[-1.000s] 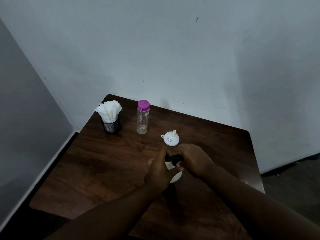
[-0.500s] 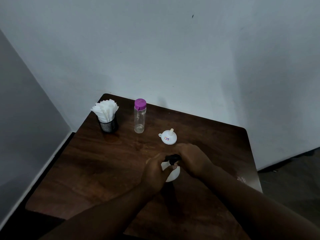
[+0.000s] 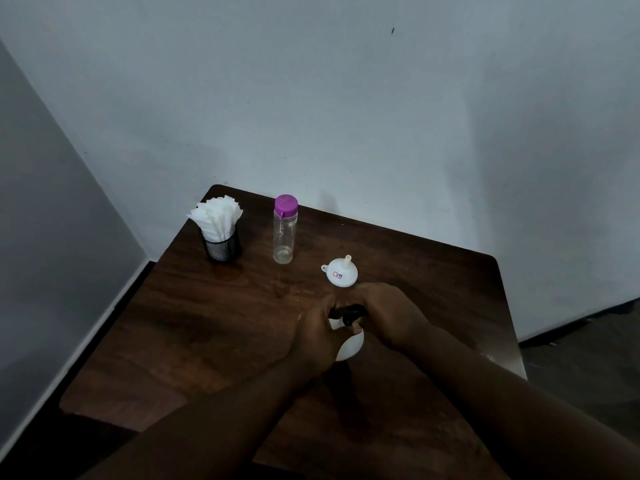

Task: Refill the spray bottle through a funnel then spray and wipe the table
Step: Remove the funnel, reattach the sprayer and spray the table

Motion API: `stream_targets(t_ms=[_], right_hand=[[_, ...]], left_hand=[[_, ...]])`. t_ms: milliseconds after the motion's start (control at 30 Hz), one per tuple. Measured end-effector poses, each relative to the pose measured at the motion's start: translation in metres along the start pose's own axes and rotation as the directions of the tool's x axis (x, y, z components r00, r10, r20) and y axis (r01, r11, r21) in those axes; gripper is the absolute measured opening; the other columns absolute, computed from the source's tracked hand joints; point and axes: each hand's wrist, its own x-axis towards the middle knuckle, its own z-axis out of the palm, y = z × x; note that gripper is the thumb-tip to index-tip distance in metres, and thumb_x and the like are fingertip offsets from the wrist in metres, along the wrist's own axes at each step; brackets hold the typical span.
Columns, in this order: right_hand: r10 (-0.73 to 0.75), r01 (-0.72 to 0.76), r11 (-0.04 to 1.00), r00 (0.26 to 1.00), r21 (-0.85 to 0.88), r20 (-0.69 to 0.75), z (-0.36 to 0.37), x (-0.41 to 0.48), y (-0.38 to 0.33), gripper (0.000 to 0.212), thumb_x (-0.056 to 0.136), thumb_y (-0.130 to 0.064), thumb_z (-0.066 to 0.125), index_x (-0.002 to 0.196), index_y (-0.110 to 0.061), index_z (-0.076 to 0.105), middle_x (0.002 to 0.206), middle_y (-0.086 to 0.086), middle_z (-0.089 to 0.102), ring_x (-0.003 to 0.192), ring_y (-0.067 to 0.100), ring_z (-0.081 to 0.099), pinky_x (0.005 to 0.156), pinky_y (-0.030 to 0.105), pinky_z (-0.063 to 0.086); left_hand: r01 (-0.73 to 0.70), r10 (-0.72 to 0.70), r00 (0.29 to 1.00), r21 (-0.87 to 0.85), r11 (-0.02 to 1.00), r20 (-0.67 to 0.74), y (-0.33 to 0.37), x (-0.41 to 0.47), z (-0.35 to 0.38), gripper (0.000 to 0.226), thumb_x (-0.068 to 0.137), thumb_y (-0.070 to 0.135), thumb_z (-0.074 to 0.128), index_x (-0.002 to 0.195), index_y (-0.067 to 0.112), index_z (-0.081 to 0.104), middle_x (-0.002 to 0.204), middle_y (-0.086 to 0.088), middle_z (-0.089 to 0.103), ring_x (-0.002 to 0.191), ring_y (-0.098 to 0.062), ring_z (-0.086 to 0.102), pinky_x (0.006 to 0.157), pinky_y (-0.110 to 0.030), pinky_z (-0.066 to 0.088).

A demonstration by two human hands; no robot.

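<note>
ok so from where I'm standing not much has moved in the last second; both hands were already on the spray bottle [image 3: 351, 346] and they're in the same spot now, near the front middle of the table [image 3: 207, 323]; left hand [image 3: 317, 332] has its fingers curled round the white body, holding it steady, thumb across the front; right hand [image 3: 391, 313] is wrapped over the black spray head [image 3: 348, 311], fingers clamped on it as far as I can see, though the fingertips are hidden behind the bottle; the head looks like it's still seated on the neck, so my guess is they're mid-twist and it hasn't come loose yet; the funnel [image 3: 341, 273] sits upside down just behind the hands, untouched; the clear bottle with the purple cap [image 3: 285, 230] is further back with its cap on, and the napkins [image 3: 216, 216] in the mesh cup [image 3: 221, 244] are off in the far left corner; so refilling hasn't started, and spraying and wiping are a long way off.
</note>
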Motion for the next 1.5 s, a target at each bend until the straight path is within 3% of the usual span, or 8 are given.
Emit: stream_targets(t_ms=[267, 433, 600, 833, 1100, 1233, 1400, 1500], right_hand=[[-0.125, 0.123, 0.990, 0.992, 0.061, 0.023, -0.018, -0.003, -0.006, 0.032, 0.084, -0.028, 0.051, 0.108, -0.031, 0.072, 0.103, -0.007, 0.071, 0.095, 0.009, 0.066, 0.082, 0.030, 0.053], [-0.184, 0.182, 0.982, 0.982, 0.052, 0.033, -0.026, -0.001, -0.005, 0.019, 0.089, -0.014, 0.063, 0.101, -0.027, 0.071, 0.097, -0.009, 0.070, 0.086, 0.005, 0.062, 0.075, 0.020, 0.047], [-0.235, 0.228, 0.970, 0.970, 0.089, 0.066, -0.035, -0.001, -0.008, 0.018, 0.090, -0.014, 0.065, 0.102, -0.024, 0.073, 0.098, -0.008, 0.071, 0.086, 0.002, 0.061, 0.076, 0.016, 0.044], [-0.277, 0.286, 0.958, 0.946, -0.033, 0.170, -0.046, 0.001, -0.013, 0.020, 0.092, -0.015, 0.063, 0.106, -0.026, 0.072, 0.104, -0.009, 0.071, 0.096, 0.009, 0.062, 0.077, 0.022, 0.041], [-0.283, 0.300, 0.948, 0.946, -0.102, 0.157, -0.048, -0.001, -0.013, 0.027, 0.090, -0.023, 0.065, 0.114, -0.036, 0.070, 0.113, -0.017, 0.071, 0.105, 0.003, 0.063, 0.084, 0.024, 0.050], [-0.282, 0.292, 0.955, 0.949, -0.059, 0.139, -0.048, -0.001, -0.014, 0.018, 0.088, -0.023, 0.063, 0.098, -0.032, 0.074, 0.100, -0.014, 0.074, 0.092, 0.004, 0.065, 0.076, 0.022, 0.046], [-0.352, 0.357, 0.933, 0.931, -0.036, 0.100, -0.045, -0.007, -0.009, 0.017, 0.084, -0.020, 0.061, 0.085, -0.032, 0.074, 0.092, -0.016, 0.073, 0.090, 0.001, 0.063, 0.082, 0.031, 0.051], [-0.413, 0.412, 0.911, 0.907, 0.029, 0.086, -0.051, -0.016, -0.012, 0.020, 0.088, -0.015, 0.063, 0.085, -0.030, 0.076, 0.094, -0.016, 0.072, 0.097, 0.003, 0.061, 0.089, 0.030, 0.048]], left_hand=[[-0.084, 0.082, 0.996, 0.048, 0.995, 0.034, -0.004, 0.004, -0.005, 0.041, 0.073, 0.022, 0.089, 0.101, 0.034, 0.061, 0.096, 0.035, 0.054, 0.101, 0.026, 0.051, 0.087, 0.004, 0.033], [0.024, -0.022, 0.981, -0.006, 1.000, 0.194, -0.004, 0.012, -0.016, 0.029, 0.080, 0.019, 0.083, 0.103, 0.032, 0.071, 0.099, 0.023, 0.070, 0.095, 0.006, 0.063, 0.087, -0.010, 0.048], [0.012, 0.005, 0.965, -0.063, 0.998, 0.260, 0.001, 0.013, -0.021, 0.032, 0.083, 0.008, 0.079, 0.099, 0.033, 0.067, 0.091, 0.052, 0.059, 0.098, 0.027, 0.055, 0.084, 0.003, 0.038], [-0.005, 0.047, 0.963, -0.161, 0.987, 0.264, -0.009, 0.012, -0.025, 0.026, 0.083, 0.019, 0.080, 0.109, 0.018, 0.076, 0.110, 0.012, 0.074, 0.108, -0.002, 0.066, 0.094, -0.019, 0.050], [0.035, -0.036, 0.959, 0.007, 0.999, 0.279, -0.013, 0.006, -0.025, 0.038, 0.080, 0.042, 0.081, 0.115, 0.041, 0.067, 0.116, 0.035, 0.064, 0.112, 0.015, 0.056, 0.101, -0.015, 0.045], [0.073, -0.145, 0.917, 0.200, 0.977, 0.372, -0.021, 0.000, -0.032, 0.084, 0.070, 0.053, 0.085, 0.142, 0.037, 0.046, 0.138, 0.025, 0.044, 0.130, 0.003, 0.043, 0.090, -0.002, 0.029], [-0.082, -0.324, 0.769, 0.588, 0.805, 0.551, -0.017, 0.005, -0.033, 0.105, 0.084, 0.055, 0.072, 0.160, 0.022, 0.008, 0.163, 0.008, 0.012, 0.151, -0.015, 0.012, 0.116, -0.024, 0.008], [-0.197, -0.332, 0.687, 0.605, 0.772, 0.647, -0.012, -0.002, -0.042, 0.090, 0.091, 0.044, 0.069, 0.159, 0.018, 0.015, 0.165, -0.002, 0.017, 0.151, -0.019, 0.018, 0.121, -0.029, 0.013]])
